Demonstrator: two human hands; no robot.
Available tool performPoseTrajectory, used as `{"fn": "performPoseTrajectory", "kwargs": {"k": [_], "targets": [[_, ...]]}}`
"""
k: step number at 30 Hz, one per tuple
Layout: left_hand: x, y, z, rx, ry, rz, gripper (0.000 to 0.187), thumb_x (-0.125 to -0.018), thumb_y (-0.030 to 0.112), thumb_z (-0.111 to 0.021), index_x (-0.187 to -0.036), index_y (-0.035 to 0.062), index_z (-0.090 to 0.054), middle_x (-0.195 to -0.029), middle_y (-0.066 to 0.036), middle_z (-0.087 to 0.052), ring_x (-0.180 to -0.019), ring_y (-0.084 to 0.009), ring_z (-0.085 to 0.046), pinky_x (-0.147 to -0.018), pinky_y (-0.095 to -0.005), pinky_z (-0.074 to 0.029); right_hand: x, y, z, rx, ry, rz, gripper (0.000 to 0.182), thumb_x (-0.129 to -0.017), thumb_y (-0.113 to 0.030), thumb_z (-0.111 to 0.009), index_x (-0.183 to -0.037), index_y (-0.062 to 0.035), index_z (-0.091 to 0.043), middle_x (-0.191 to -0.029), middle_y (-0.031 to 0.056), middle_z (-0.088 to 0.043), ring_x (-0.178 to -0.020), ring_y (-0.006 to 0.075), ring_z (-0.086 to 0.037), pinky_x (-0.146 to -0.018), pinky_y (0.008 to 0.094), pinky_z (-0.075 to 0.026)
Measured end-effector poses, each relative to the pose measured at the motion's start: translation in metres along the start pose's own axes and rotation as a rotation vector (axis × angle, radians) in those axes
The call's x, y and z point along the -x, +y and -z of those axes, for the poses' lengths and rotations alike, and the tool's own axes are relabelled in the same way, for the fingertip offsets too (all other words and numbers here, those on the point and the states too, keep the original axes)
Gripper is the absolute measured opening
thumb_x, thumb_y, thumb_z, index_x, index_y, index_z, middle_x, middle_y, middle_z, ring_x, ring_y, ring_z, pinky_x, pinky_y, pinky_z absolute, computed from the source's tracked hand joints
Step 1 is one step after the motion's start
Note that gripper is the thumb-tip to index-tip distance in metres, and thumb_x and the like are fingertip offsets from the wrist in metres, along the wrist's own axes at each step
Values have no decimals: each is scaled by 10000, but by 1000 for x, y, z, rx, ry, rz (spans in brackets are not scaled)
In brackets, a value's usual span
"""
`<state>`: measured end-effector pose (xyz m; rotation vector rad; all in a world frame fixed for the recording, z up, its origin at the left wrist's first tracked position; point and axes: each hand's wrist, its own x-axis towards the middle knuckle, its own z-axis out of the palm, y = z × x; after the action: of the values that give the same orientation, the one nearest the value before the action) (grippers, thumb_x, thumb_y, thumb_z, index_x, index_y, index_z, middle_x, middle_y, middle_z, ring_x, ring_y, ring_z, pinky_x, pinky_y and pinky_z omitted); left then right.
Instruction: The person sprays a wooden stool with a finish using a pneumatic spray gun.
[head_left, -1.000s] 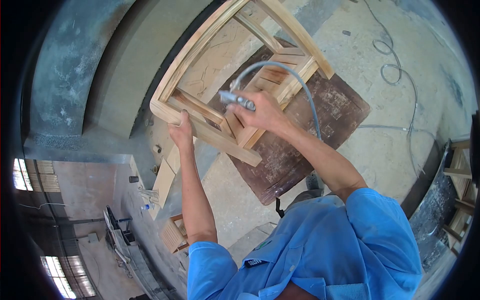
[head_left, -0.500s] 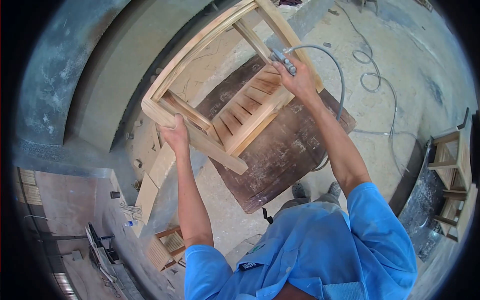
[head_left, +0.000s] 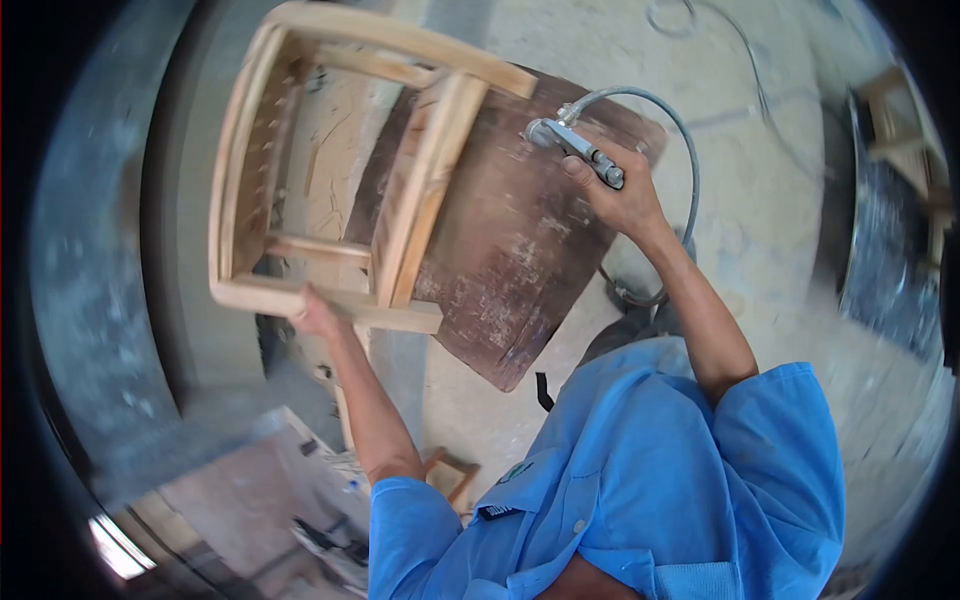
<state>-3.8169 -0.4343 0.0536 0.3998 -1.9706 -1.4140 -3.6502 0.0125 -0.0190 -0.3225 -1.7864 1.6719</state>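
Wooden frame turned, left hand gripping, right hand apart

Left grip on wooden frame, tool, hose

I'm watching through one wide, rounded view worn on the person's head, which is facing forward and steeply down. The blue shirt is filling the bottom, closest to the lens. The left hand and right hand are showing a bit farther out, near mid-picture, and I'm looking down onto the worktop, with the floor spreading around it.
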Motion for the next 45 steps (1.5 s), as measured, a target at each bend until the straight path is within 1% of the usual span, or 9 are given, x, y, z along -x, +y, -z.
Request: {"fn": "performPoseTrajectory", "kwargs": {"k": [2,5,24,26,29,30,34,37,45], "targets": [[2,21,-6,-47,45,43,524,-705,134,-758,-1151,-44,-549,-1101,-168,-606,-890,-313,-626,-765,-456,-570,23,23,20,-49,111,-8,368,-840,-299,-731,-1135,-82,-689,-694,95,-658,-618,166,-619,-632,304,-500],[-7,27,-9,-117,25,116,577,-717,167,-735,-1173,-95,-496,-1069,-195,-596,-890,-319,-614,-755,-481,-560,45,50,38,-34,41,-299,340,-839,-276,-731,-1128,-98,-694,-708,105,-675,-618,160,-636,-614,298,-503],[-18,35,-1,-225,-2,131,565,-738,168,-703,-1173,-103,-466,-1116,-194,-562,-952,-316,-589,-799,-463,-537,45,96,-24,-138,-43,-308,454,-824,-488,-681,-1103,-131,-709,-744,116,-693,-711,301,-683,-687,397,-525],[-20,35,-1,-247,3,117,592,-722,191,-720,-1175,-103,-479,-1106,-183,-579,-941,-322,-602,-782,-479,-545,48,94,-34,-82,-177,-266,430,-853,-413,-692,-1151,-102,-691,-774,107,-703,-699,179,-673,-655,323,-506],[-8,41,-5,-238,31,140,594,-720,195,-721,-1178,-96,-480,-1103,-183,-580,-942,-322,-604,-777,-480,-546,62,84,-49,-156,-471,-293,446,-840,-431,-697,-1153,-113,-693,-813,121,-712,-727,213,-687,-695,346,-519],[-8,40,-4,-236,41,143,594,-720,195,-721,-1178,-96,-480,-1103,-183,-580,-942,-322,-604,-777,-480,-546,64,74,-53,-181,-620,-385,455,-827,-441,-701,-1147,-117,-696,-850,149,-711,-756,278,-691,-735,371,-528],[0,37,-3,-181,17,120,539,-727,149,-699,-1183,-52,-491,-1129,-173,-566,-953,-308,-595,-789,-463,-543,89,63,-96,-237,-505,-257,458,-826,-487,-679,-1064,-97,-720,-788,169,-695,-753,365,-671,-716,455,-515],[13,37,-1,-160,10,89,537,-734,139,-691,-1193,-47,-483,-1146,-172,-560,-966,-311,-592,-796,-456,-542,85,71,-109,-136,-745,-379,448,-820,-487,-683,-1035,-96,-725,-841,175,-702,-808,369,-678,-751,450,-520],[30,35,-1,-120,-55,46,494,-776,94,-663,-1212,-25,-462,-1176,-174,-547,-992,-301,-589,-816,-443,-540,90,83,-103,-67,-650,-420,425,-824,-483,-677,-967,-86,-732,-807,166,-696,-786,358,-677,-748,456,-511]]}}
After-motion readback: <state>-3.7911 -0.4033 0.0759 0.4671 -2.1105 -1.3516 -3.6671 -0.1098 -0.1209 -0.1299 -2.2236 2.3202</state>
